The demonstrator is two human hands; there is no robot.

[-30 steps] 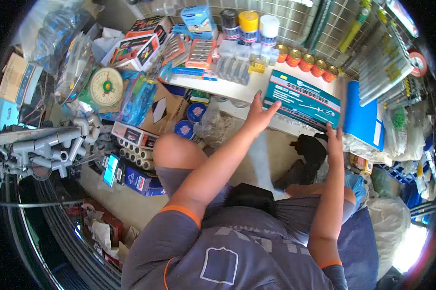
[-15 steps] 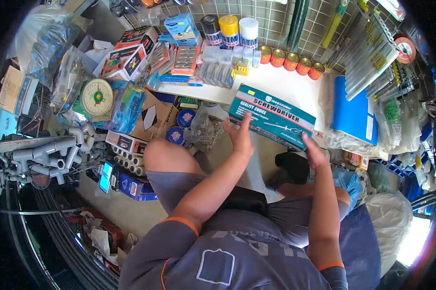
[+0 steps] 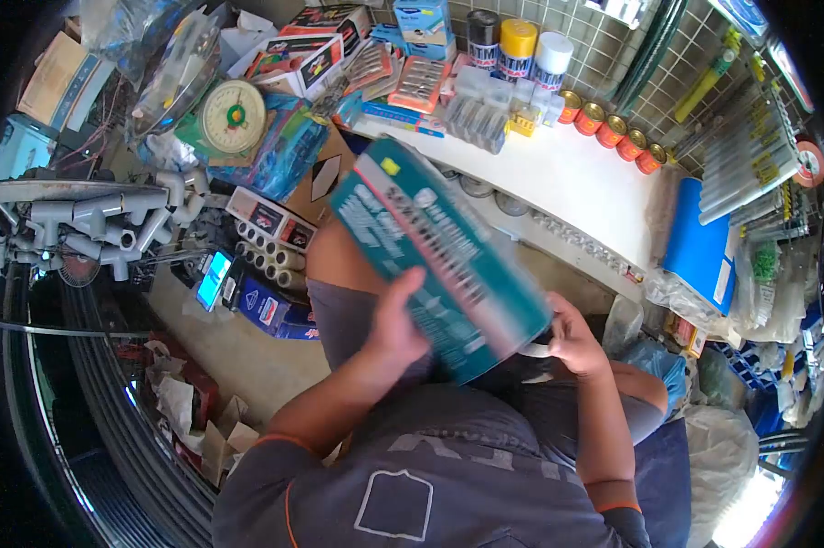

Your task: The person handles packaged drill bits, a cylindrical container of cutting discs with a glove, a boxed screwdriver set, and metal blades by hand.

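A green screwdriver box (image 3: 439, 260), slightly blurred, is tilted above my lap. My left hand (image 3: 401, 320) grips its lower left side, with the thumb on the printed face. At the box's lower right corner is my right hand (image 3: 576, 338), its fingers closed by a pale curved edge that may be a box flap; what it holds is too small to name. Behind the box lies the white shelf (image 3: 558, 192), with small clear containers along its front edge.
Spray cans (image 3: 517, 47) and small orange-red cans (image 3: 613, 131) stand at the shelf's back. A blue folder (image 3: 699, 247) lies right. Left are a dial scale (image 3: 233, 116), grey pipe fittings (image 3: 92, 219) and a lit phone (image 3: 214, 280).
The box has come off the shelf area toward my body and left, turning more steeply. My left hand has moved down with it; my right hand has lowered and closed at its corner.
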